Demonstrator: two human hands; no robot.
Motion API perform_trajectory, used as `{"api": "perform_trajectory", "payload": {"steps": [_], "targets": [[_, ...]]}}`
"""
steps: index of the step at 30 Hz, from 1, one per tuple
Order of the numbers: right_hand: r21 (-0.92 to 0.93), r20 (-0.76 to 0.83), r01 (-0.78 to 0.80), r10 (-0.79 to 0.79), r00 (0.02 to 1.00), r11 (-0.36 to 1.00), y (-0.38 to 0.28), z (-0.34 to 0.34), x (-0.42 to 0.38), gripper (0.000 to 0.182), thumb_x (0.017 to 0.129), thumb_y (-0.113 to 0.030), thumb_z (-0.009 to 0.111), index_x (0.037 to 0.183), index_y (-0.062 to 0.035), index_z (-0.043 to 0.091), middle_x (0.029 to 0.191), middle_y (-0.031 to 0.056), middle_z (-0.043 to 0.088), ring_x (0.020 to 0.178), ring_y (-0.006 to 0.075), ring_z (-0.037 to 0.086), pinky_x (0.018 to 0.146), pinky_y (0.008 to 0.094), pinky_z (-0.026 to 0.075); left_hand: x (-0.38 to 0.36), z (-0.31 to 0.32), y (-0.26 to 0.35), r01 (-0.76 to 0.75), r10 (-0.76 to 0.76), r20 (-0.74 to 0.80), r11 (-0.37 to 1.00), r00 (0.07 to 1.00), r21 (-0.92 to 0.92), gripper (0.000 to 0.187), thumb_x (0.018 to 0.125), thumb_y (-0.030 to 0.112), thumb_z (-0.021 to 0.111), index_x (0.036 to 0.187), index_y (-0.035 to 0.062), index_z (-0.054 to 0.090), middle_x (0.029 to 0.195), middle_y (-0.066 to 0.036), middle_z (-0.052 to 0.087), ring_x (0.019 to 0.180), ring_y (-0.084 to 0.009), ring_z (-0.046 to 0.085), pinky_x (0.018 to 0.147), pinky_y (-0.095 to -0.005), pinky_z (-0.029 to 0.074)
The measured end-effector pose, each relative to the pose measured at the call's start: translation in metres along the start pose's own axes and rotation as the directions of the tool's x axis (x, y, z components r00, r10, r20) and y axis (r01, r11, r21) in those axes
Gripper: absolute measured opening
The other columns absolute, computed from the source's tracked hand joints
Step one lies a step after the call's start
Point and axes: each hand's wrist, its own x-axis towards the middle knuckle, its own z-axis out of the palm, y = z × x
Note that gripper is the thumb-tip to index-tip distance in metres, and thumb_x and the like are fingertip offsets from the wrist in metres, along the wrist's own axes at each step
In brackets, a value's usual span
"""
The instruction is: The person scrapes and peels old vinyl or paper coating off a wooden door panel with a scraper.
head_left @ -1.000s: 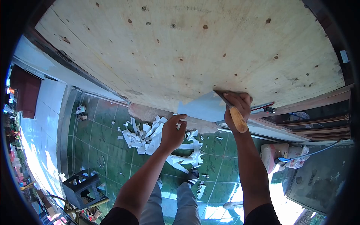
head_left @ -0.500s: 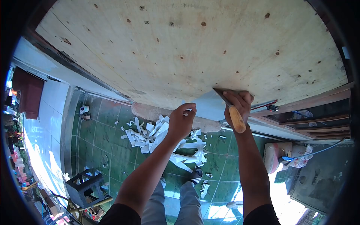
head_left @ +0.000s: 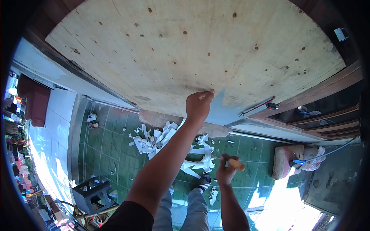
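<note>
A pale wooden panel [head_left: 185, 46] with dark knots fills the upper view, and a blue-grey patch [head_left: 225, 109] shows at its lower edge. My left hand [head_left: 198, 104] is at the panel just left of that patch, its fingers pinched together; whatever they grip is too small to make out. Lower down and away from the panel, my right hand [head_left: 226, 171] is closed around a scraper with a wooden handle [head_left: 236, 164]. The scraper's blade is hard to see from here.
White torn strips [head_left: 162, 138] lie heaped on the green tiled floor [head_left: 127, 154]. A dark plastic stool [head_left: 92, 194] stands lower left. Sacks [head_left: 285, 159] and a blue-handled brush [head_left: 298, 161] are at the right. A red bar [head_left: 262, 104] sits near the window frame.
My right hand has drawn the scraper down, away from the panel. My left hand has moved up and right onto the panel. The view has shifted slightly.
</note>
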Motion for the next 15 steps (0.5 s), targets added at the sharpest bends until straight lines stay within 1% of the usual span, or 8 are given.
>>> {"api": "perform_trajectory", "payload": {"steps": [2,4,6,9,10,12,15], "targets": [[-0.034,0.135,-0.188,0.191,0.972,0.982,0.027,-0.003,-0.079,0.016,0.092,-0.015,0.076,0.092,0.0012,0.073,0.095,0.0193,0.068,0.092,0.0367,0.064,0.079,0.0467,0.049,-0.001,0.002,0.001,0.008,-0.008,-0.029,1.0,1.0,0.003,0.035,0.093,0.026,0.076,0.105,-0.0072,0.075,0.095,-0.009,0.076,0.091,-0.017,0.068,0.089,-0.0306,0.05],[-0.157,0.218,-0.291,0.32,0.922,0.944,0.031,-0.012,-0.141,0.021,0.089,-0.018,0.078,0.085,0.0013,0.072,0.096,0.0228,0.07,0.094,0.0417,0.065,0.083,0.0497,0.048,-0.002,0.006,0.001,-0.048,0.044,-0.066,0.998,0.997,-0.052,0.031,0.093,0.022,0.075,0.104,-0.0068,0.076,0.092,-0.008,0.075,0.089,-0.0165,0.067,0.088,-0.0306,0.05],[-0.12,0.286,-0.351,0.371,0.883,0.928,0.023,-0.024,-0.177,0.019,0.087,-0.018,0.079,0.085,0.0005,0.072,0.097,0.0217,0.07,0.095,0.0425,0.065,0.085,0.051,0.049,-0.002,0.007,-0.003,-0.074,0.066,-0.077,0.992,0.995,-0.102,0.027,0.092,0.019,0.074,0.102,-0.0068,0.076,0.09,-0.008,0.075,0.087,-0.0161,0.067,0.088,-0.0308,0.049],[-0.148,0.348,-0.312,0.344,0.872,0.939,0.022,-0.035,-0.213,0.017,0.086,-0.016,0.079,0.085,0.0001,0.073,0.097,0.0212,0.07,0.096,0.0423,0.065,0.086,0.0512,0.049,-0.001,0.006,-0.012,-0.081,0.07,-0.071,0.983,0.995,-0.168,0.023,0.092,0.014,0.072,0.099,-0.007,0.075,0.087,-0.008,0.073,0.085,-0.0158,0.065,0.088,-0.0313,0.049],[-0.128,0.36,-0.32,0.345,0.867,0.939,0.023,-0.037,-0.217,0.018,0.085,-0.016,0.079,0.086,0.0005,0.071,0.098,0.0214,0.069,0.096,0.0426,0.064,0.085,0.0516,0.048,-0.005,0.006,-0.013,-0.089,0.075,-0.077,0.979,0.994,-0.185,0.021,0.092,0.013,0.072,0.098,-0.007,0.075,0.086,-0.008,0.073,0.085,-0.0156,0.065,0.088,-0.0313,0.048],[-0.092,0.381,-0.335,0.344,0.858,0.938,0.024,-0.042,-0.221,0.021,0.084,-0.016,0.079,0.087,0.0014,0.067,0.099,0.0219,0.066,0.097,0.0434,0.063,0.085,0.0524,0.048,-0.009,0.006,-0.017,-0.091,0.075,-0.085,0.975,0.994,-0.203,0.02,0.092,0.012,0.071,0.096,-0.0071,0.075,0.085,-0.008,0.072,0.084,-0.0152,0.064,0.088,-0.0311,0.047],[-0.075,0.358,-0.313,0.319,0.878,0.947,0.023,-0.045,-0.212,0.02,0.084,-0.014,0.079,0.087,0.0016,0.067,0.099,0.0216,0.066,0.096,0.0432,0.063,0.083,0.0519,0.048,-0.012,0.002,-0.027,-0.076,0.059,-0.089,0.978,0.994,-0.196,0.02,0.092,0.012,0.071,0.093,-0.0072,0.074,0.085,-0.007,0.071,0.084,-0.0148,0.063,0.088,-0.0305,0.046]]}}
